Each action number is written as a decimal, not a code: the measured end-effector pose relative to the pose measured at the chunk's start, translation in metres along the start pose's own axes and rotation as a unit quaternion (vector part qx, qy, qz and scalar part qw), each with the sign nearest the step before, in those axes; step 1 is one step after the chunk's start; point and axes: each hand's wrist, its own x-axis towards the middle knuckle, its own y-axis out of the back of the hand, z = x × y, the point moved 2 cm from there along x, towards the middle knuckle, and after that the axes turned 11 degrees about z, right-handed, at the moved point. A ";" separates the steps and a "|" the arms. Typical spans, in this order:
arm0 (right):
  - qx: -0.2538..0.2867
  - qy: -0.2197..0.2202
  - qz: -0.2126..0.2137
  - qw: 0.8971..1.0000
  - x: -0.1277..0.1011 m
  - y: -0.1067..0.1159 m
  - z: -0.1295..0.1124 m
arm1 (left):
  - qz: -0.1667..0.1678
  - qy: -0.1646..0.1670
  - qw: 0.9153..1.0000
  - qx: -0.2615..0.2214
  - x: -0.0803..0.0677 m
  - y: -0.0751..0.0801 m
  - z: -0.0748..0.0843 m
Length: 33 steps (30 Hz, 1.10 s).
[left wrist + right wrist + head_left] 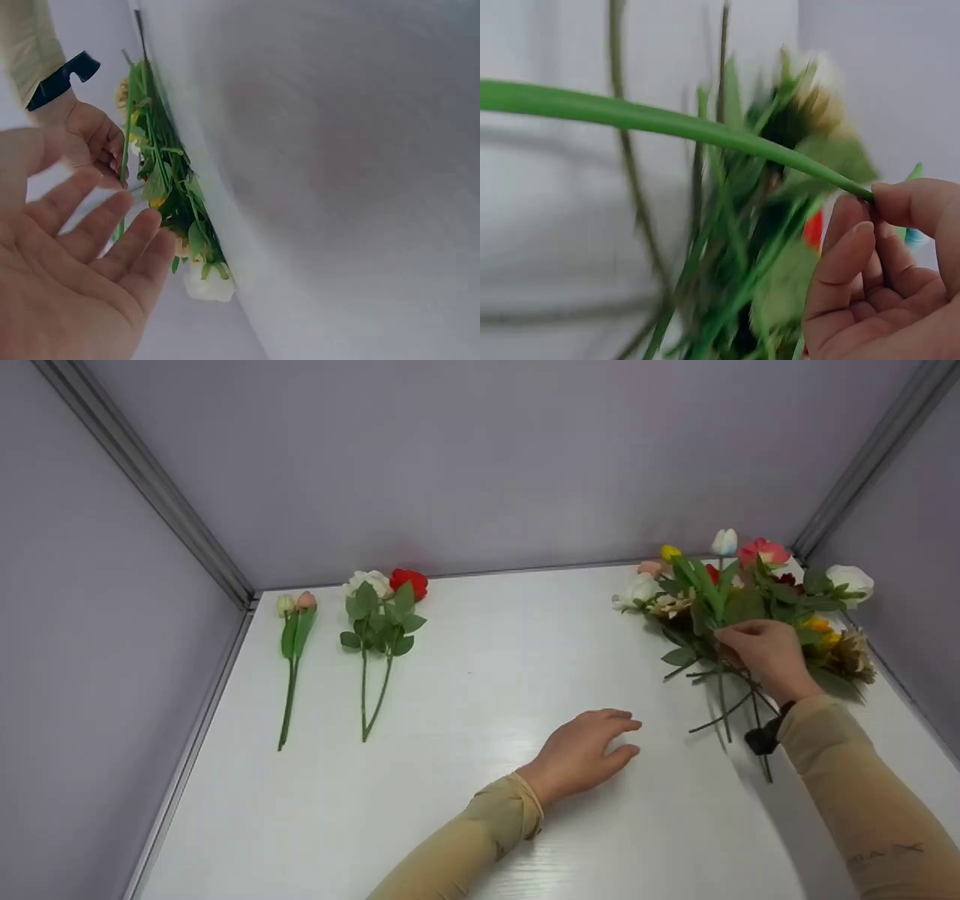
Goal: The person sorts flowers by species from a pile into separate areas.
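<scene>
1. White tulip (724,542): upper right of head frame, above the pile (746,606).
2. Right hand (766,654): fingers nearly together, thumb and fingertip pinching a green stem (667,124), apparently the tulip's.
3. Left hand (585,750): lower centre-right, fingers loosely spread, holding nothing.
4. Judgement: keep pinch light but firm; draw stem out along its length, clear of crossing stems. Left hand could steady the pile.
5. Tulip pair (303,631) at left, red-and-white pair (379,621) upper left of centre; both on surface (495,675), apart.
6. Right hand covers some pile; right-wrist view blurs it and cuts the stem at left edge. Snagging: can't tell.
</scene>
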 end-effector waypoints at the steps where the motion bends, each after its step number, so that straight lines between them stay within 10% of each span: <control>1: 0.013 0.002 -0.008 1.000 -0.003 -0.009 -0.006 | 0.008 0.034 0.998 -0.046 0.000 0.003 -0.003; 7: 0.115 0.005 -0.038 0.993 -0.024 -0.083 -0.049 | 0.059 0.194 0.937 -0.283 -0.002 0.017 -0.025; 12: 0.226 0.018 -0.072 0.971 -0.045 -0.139 -0.080 | 0.092 0.244 0.877 -0.404 -0.007 0.026 -0.043; 16: 0.252 0.034 -0.093 0.963 -0.057 -0.165 -0.098 | 0.139 0.259 0.849 -0.439 -0.013 0.035 -0.056; 20: 0.264 0.037 -0.105 0.958 -0.065 -0.181 -0.109 | 0.167 0.272 0.832 -0.454 -0.025 0.044 -0.066; 33: 0.309 -0.003 -0.157 0.938 -0.077 -0.205 -0.114 | 0.163 0.295 0.825 -0.454 -0.053 0.052 -0.079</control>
